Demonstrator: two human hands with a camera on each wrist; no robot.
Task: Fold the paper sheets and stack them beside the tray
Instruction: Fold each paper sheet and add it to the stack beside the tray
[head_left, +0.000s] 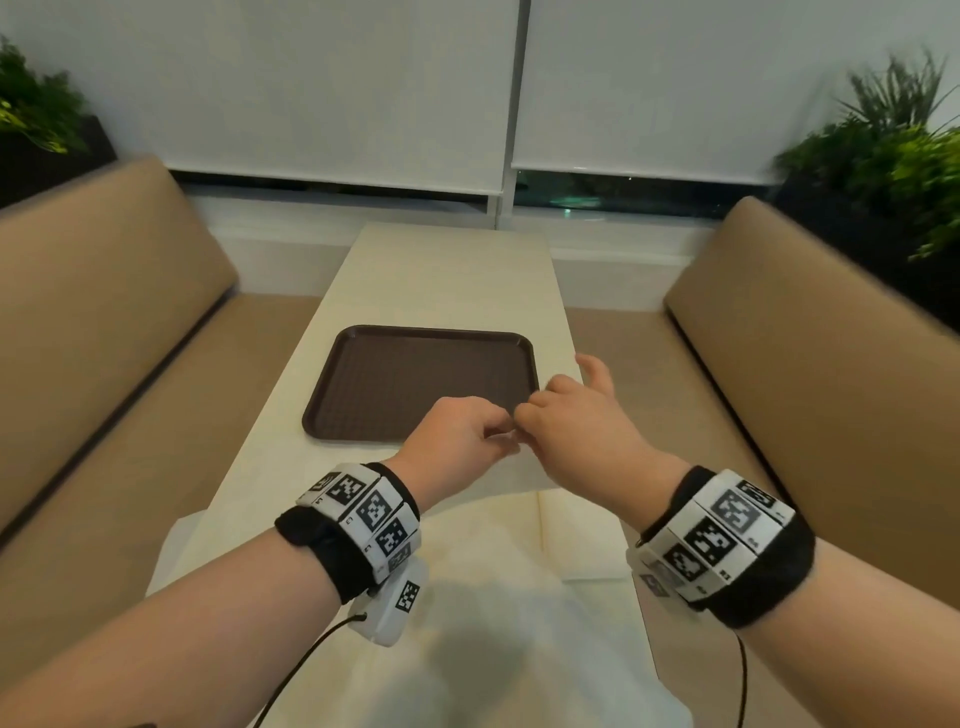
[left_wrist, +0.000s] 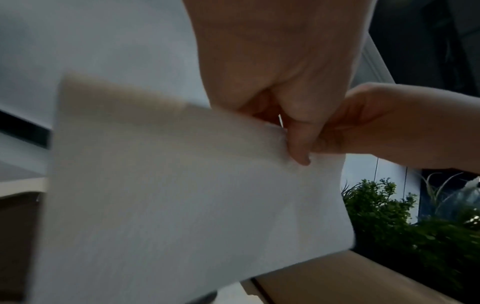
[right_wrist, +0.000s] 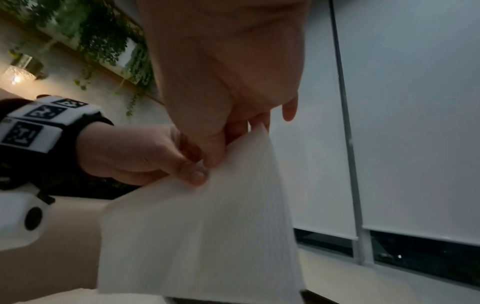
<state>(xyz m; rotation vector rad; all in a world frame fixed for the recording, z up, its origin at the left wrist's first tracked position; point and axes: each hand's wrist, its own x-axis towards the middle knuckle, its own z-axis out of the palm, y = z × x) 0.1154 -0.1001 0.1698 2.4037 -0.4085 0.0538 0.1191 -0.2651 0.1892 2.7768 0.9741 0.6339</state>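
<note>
Two hands, left hand (head_left: 457, 431) and right hand (head_left: 576, 415), pinch one paper sheet (left_wrist: 182, 195) (tray (head_left: 415, 387) beyond).

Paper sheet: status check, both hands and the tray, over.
Left hand and right hand both pinch one paper sheet at its top edge, lifted off the table. Tray holds nothing. Another sheet lies nearer. Nothing in the way.

In the head view the hands (head_left: 514, 421) hid their grip on the paper sheet (left_wrist: 182, 195), whose far edge was blurred. The tray (head_left: 363, 374) near corner lay behind the left hand.
</note>
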